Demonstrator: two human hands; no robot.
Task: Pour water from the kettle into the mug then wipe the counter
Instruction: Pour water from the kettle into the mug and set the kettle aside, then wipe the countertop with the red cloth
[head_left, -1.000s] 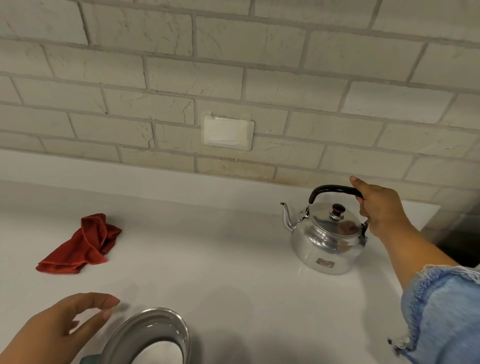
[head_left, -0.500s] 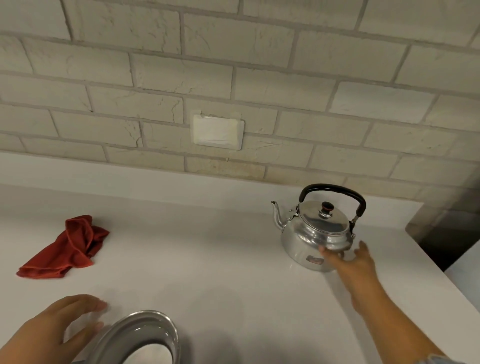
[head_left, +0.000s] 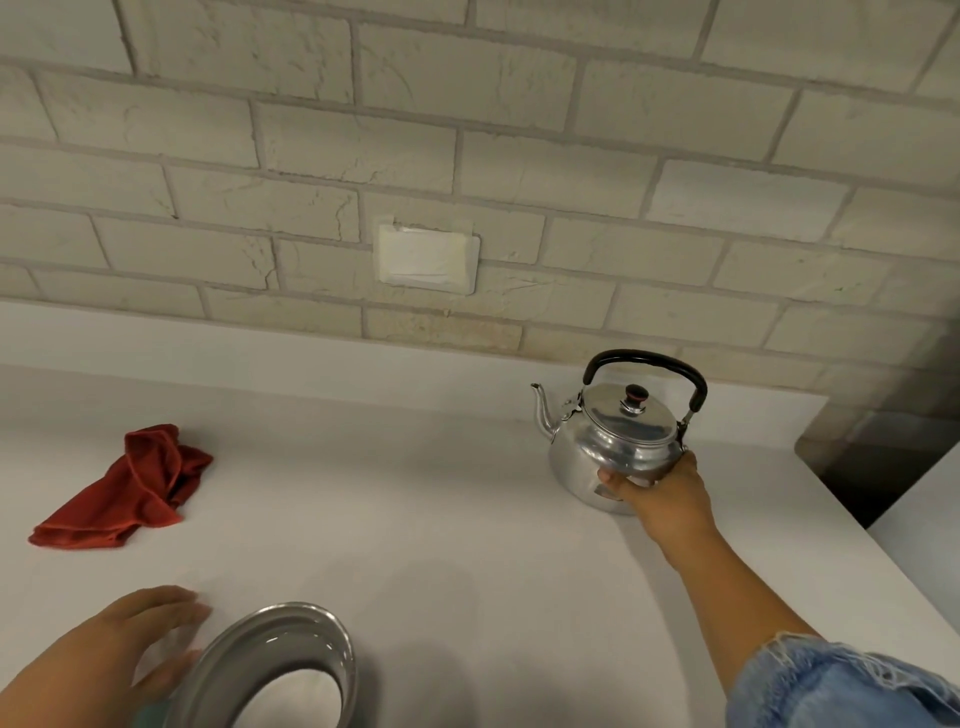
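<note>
A shiny metal kettle with a black arched handle and a black lid knob stands upright at the back right of the white counter, its spout pointing left. My right hand cups the kettle's lower front, thumb on the left and fingers round the right side. The grey mug shows only its wide rim at the bottom edge, pale inside. My left hand lies just left of the mug with fingers spread and motion-blurred; I cannot tell if it touches the rim. A crumpled red cloth lies at the left.
A pale brick wall with a taped-over white outlet plate backs the counter. The counter ends at its right edge, with a dark gap beyond. My denim sleeve fills the bottom right corner.
My right hand let go of the kettle's handle, dropped to its side and now cups its lower body. My left hand stayed by the mug. The view shifted slightly.
</note>
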